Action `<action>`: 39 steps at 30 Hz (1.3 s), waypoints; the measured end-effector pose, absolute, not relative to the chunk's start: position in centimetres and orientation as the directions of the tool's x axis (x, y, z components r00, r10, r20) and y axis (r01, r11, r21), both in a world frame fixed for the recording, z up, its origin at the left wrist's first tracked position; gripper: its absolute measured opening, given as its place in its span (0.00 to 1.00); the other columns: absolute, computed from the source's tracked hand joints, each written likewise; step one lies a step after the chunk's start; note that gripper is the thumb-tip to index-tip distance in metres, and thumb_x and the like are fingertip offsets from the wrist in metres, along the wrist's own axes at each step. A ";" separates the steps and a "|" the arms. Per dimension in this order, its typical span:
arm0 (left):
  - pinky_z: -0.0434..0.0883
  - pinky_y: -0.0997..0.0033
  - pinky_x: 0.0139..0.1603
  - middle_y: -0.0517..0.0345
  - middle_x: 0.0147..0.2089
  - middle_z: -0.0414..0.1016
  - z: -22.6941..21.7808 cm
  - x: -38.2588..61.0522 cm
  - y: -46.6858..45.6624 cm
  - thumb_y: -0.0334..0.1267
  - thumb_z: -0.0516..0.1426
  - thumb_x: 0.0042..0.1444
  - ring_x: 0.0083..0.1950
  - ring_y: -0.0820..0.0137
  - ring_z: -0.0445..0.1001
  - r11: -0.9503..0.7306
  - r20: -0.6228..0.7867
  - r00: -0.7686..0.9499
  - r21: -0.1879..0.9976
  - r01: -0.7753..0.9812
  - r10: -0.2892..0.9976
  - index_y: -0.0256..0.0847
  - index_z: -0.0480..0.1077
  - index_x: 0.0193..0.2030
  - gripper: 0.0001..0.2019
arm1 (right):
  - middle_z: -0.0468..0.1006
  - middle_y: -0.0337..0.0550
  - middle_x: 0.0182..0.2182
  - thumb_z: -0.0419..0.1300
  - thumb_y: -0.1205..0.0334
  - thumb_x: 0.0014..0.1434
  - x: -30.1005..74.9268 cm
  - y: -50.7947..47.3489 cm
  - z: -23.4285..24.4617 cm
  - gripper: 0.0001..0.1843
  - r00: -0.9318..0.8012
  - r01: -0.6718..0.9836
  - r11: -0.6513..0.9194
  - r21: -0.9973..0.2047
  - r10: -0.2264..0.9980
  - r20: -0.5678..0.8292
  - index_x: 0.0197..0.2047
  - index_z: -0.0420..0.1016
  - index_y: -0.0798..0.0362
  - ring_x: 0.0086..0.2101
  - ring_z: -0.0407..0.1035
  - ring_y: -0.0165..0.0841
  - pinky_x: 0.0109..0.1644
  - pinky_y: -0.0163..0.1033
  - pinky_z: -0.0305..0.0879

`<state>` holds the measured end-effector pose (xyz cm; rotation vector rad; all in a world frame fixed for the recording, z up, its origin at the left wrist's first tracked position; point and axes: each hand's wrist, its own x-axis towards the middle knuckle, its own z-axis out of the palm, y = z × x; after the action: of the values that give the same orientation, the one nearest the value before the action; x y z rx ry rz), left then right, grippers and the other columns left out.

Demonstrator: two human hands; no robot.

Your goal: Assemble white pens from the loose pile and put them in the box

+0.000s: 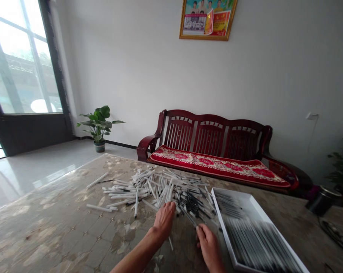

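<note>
My right hand (209, 244) pinches a dark, slim pen (190, 217) near its lower end, and the pen points up and left toward a heap of black pen caps (192, 203). My left hand (165, 218) is at the near edge of a pile of white pen barrels (148, 184), its fingers curled and closed; what they hold, if anything, is hidden. A thin white stick (170, 243) lies just under my left wrist. Right of my right hand is a white box (262, 208) holding rows of dark, slender pens (257, 240), blurred in the near part.
The patterned tablecloth (60, 223) covers the table. A few loose barrels (97, 207) lie left of the pile. On the right are a dark cup (323, 201) and a black cable (335, 233). Beyond the table stand a red wooden bench (211, 138) and a potted plant (99, 125).
</note>
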<state>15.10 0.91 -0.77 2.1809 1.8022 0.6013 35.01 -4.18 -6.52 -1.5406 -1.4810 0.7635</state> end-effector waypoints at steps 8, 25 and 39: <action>0.67 0.78 0.25 0.64 0.25 0.71 -0.9 12.7 -0.2 0.36 0.61 0.52 0.24 0.76 0.71 0.156 -0.258 -0.209 0.899 -0.410 0.943 0.40 0.70 0.43 0.11 | 0.79 0.43 0.25 0.49 0.37 0.59 34.6 -4.8 -5.9 0.30 0.079 0.455 0.136 -0.880 0.978 0.191 0.43 0.78 0.53 0.22 0.72 0.34 0.27 0.35 0.70; 0.77 0.79 0.28 0.57 0.25 0.76 -1.0 12.9 -3.1 0.25 0.60 0.56 0.23 0.76 0.77 0.198 -0.468 -0.120 0.575 -0.794 0.876 0.35 0.68 0.29 0.07 | 0.83 0.47 0.34 0.47 0.53 0.68 32.4 -5.4 -3.7 0.20 -0.199 0.688 0.559 -0.463 0.759 0.620 0.46 0.79 0.49 0.34 0.79 0.35 0.38 0.34 0.74; 0.75 0.78 0.29 0.61 0.23 0.75 -1.4 13.6 -3.7 0.36 0.72 0.38 0.23 0.76 0.75 0.189 -0.380 -0.121 0.682 -0.707 0.917 0.37 0.69 0.27 0.16 | 0.80 0.44 0.31 0.47 0.58 0.69 32.7 -5.5 -3.1 0.18 -0.251 0.764 0.582 -0.278 0.666 0.703 0.47 0.78 0.48 0.31 0.77 0.33 0.35 0.34 0.72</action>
<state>13.63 -3.73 -1.43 0.2888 0.9395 1.4170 32.72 -5.46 -3.11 -1.1405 -1.9851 -0.1507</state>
